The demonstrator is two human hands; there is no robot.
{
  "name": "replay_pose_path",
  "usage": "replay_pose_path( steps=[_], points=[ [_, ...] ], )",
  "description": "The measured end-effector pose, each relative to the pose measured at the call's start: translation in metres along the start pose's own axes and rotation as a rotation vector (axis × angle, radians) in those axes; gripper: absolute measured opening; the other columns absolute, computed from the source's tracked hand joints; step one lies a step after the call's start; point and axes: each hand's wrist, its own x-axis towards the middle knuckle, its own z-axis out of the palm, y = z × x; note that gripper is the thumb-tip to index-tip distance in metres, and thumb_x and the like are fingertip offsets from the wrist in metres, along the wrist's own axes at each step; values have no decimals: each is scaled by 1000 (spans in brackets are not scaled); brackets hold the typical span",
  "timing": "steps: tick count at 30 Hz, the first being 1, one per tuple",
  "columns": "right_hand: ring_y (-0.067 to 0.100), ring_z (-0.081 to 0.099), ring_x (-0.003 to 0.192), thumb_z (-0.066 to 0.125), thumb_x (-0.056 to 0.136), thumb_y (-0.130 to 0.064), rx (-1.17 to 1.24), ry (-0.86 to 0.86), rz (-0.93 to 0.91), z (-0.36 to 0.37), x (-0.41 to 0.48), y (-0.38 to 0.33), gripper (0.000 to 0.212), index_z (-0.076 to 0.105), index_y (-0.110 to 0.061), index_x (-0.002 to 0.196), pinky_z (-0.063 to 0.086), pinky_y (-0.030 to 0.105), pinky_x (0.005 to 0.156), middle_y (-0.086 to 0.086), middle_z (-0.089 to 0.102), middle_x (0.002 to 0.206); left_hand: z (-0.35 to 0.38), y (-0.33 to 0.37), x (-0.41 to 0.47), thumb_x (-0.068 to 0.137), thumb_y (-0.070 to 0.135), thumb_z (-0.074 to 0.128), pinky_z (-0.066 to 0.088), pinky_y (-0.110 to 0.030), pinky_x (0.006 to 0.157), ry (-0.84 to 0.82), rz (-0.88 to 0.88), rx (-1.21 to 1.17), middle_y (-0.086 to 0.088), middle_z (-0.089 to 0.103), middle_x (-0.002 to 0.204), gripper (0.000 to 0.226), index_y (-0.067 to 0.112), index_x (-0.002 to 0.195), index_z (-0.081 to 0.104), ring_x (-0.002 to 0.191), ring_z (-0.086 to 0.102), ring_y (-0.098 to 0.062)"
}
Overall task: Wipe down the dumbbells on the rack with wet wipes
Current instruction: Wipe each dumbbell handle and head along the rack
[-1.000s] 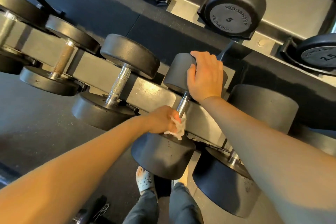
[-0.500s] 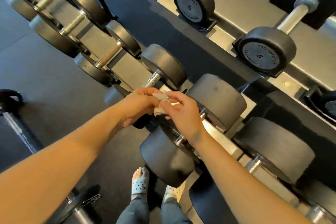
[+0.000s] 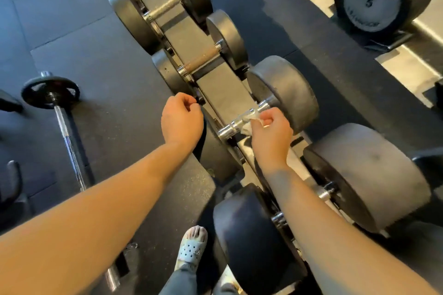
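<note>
Wipe [image 3: 248,128] mostly hidden, pinched by right hand [image 3: 271,134] fingers, on dumbbell handle [image 3: 238,121] — left hand [image 3: 182,120] fingers loosely curled, apparently empty

Crumpled white wet wipe [image 3: 248,127], pinched in my right hand [image 3: 271,136], against the chrome handle of a black dumbbell [image 3: 287,93] lying on the rack [image 3: 223,96].

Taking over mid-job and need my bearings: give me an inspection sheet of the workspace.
Surface: dumbbell rack, grey rails, dumbbells loaded in a row.
Job's things: wet wipe against the chrome handle of a black dumbbell.
Clutter: barbell lying on the rubber floor left of the rack.
Hands: right hand pinches the wipe; left hand loosely curled, holding nothing.
Cables: nothing seen.
Surroundings: another rack tier with a dumbbell marked 5; a foot in a perforated clog.
</note>
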Motion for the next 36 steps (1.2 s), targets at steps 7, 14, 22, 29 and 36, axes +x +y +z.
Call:
replay_pose_path(
  steps=[7,14,22,29,36],
  points=[
    [15,60,96,66,95,-15,-231,-150,-214,41,1,17,11,75,-14,100,42,20,83,4,67,106,17,-8,5,99,22,48,54,-45,86,108,36,45,8,58,88,16,24,89,61,90,57,-17],
    [19,50,99,57,99,-24,-947,-720,-898,29,51,-17,19,73,-28,91,37,35,85,-6,54,97,15,-7,8,97,19,48,52,-49,86,80,31,55,6,59,90,14,22,90,60,90,55,-19],
    [40,74,89,60,95,-15,-1359,-1518,6,99,110,-62,26,71,4,109,59,49,88,25,72,104,14,-5,8,97,18,45,47,-45,87,46,51,128,7,52,89,13,23,89,53,89,47,-18],
    [24,64,88,50,101,-24,-997,-1147,-336,59,79,-48,16,61,-15,94,50,36,76,5,64,95,14,-8,9,96,19,44,47,-46,88,35,49,135,7,51,91,12,24,90,53,89,47,-17],
    [32,68,95,47,101,-23,-1048,-1278,-170,69,88,-63,19,62,-15,93,57,48,92,14,67,102,13,-6,8,97,19,44,47,-47,87,29,53,157,6,52,91,12,23,90,53,89,47,-18]
  ],
)
